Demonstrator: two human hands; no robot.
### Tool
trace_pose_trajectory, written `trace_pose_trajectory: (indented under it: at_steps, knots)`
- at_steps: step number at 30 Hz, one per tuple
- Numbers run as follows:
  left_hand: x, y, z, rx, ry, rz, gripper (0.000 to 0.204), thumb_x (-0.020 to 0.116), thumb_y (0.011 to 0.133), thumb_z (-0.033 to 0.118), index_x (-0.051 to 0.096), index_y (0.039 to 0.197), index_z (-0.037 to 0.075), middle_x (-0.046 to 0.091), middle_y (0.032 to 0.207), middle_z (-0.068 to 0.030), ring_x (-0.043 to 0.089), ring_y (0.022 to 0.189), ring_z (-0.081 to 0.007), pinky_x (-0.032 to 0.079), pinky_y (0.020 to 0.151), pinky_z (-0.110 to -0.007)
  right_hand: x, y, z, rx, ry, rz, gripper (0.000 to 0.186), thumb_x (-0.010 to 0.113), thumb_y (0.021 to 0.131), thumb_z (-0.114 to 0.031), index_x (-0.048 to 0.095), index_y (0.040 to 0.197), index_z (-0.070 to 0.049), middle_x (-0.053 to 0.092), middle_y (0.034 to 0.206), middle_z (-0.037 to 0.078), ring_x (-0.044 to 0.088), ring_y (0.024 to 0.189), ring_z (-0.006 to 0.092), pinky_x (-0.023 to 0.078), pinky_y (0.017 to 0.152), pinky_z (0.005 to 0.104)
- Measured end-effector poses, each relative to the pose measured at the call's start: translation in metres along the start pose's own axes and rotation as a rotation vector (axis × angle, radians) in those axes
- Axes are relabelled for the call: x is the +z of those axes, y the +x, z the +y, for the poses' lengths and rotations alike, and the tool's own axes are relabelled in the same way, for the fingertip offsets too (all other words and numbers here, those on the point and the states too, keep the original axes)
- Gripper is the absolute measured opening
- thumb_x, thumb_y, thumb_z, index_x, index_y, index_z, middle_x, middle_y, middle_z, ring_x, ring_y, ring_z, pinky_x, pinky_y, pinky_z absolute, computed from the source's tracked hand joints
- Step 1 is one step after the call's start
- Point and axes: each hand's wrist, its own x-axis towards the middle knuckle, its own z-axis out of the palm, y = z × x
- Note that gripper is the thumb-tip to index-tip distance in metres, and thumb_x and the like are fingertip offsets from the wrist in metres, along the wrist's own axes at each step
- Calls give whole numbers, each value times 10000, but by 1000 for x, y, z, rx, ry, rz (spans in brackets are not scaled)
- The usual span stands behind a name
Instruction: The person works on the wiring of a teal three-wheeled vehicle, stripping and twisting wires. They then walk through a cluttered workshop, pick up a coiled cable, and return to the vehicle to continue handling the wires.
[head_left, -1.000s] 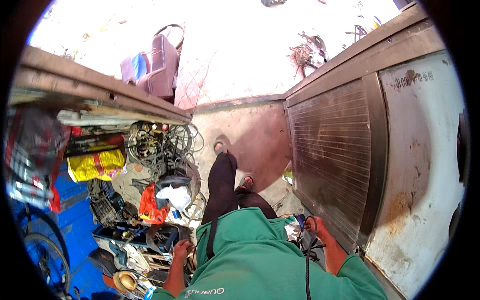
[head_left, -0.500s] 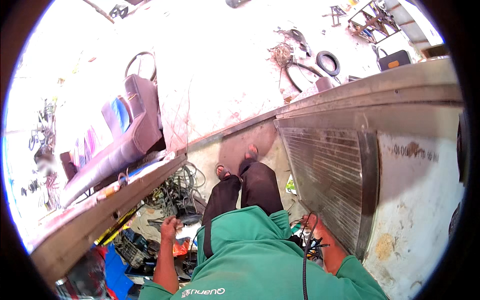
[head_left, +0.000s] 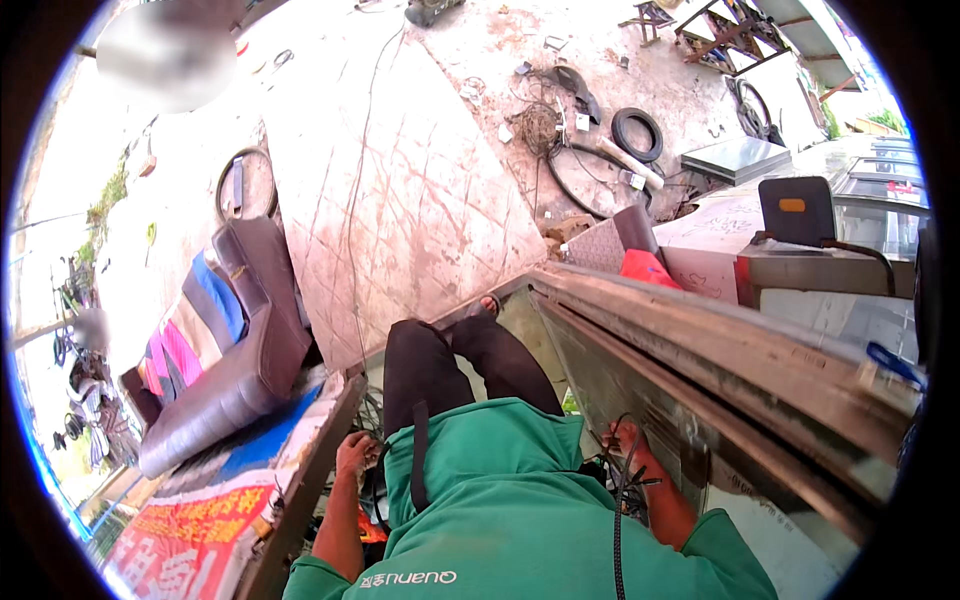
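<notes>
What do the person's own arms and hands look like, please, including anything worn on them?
Both forearms are bare below short green sleeves. The left hand and right hand wear no gloves. A thin black cable runs down the green shirt near the right arm.

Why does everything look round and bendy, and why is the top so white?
In the head view the fisheye lens bows straight edges like the metal rail; sunlight washes out the concrete ground; a blurred patch sits top left; both hands, left hand and right hand, lie in shade.

Thin black cables (head_left: 622,470) — a loose tangled bunch, draped low beside the metal panel (head_left: 640,385).
</notes>
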Motion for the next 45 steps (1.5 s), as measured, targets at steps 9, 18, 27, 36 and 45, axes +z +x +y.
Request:
trace_pose_trajectory:
  at_steps: [9,18,27,36,45]
  knots:
    - [-13,90,144,-94,147,-47,334,573,926,200,548,1218,40,681,984,-116,677,756,-218,543,626,-348,69,-1,-44,15,103,41,301,611,897,-272,609,1052,-14,668,934,104,649,800,213,519,671,335]
    - [-5,179,433,145,209,-17,320,564,933,179,532,1230,67,651,941,-85,649,748,-177,518,633,-321,230,74,-167,-92,241,-10,246,588,918,-186,665,1022,24,696,892,102,656,750,204,506,670,322]
    - [109,230,674,373,356,-133,377,573,930,209,512,1257,33,650,994,-83,653,786,-169,520,647,-292,263,125,-242,-109,150,34,313,568,902,-229,650,1056,31,668,872,105,629,748,179,491,645,296]
    - [212,300,729,118,575,-172,429,536,912,185,495,1298,3,642,1065,-132,666,840,-215,526,668,-314,232,217,-399,92,391,111,258,582,915,-262,619,1041,-40,646,825,68,612,677,162,496,597,301]
    - [273,375,833,28,562,-192,424,539,933,183,470,1312,7,634,1031,-143,669,806,-233,532,627,-323,198,282,-593,-18,461,260,302,580,915,-252,604,1127,-39,679,892,65,620,714,142,497,638,293]
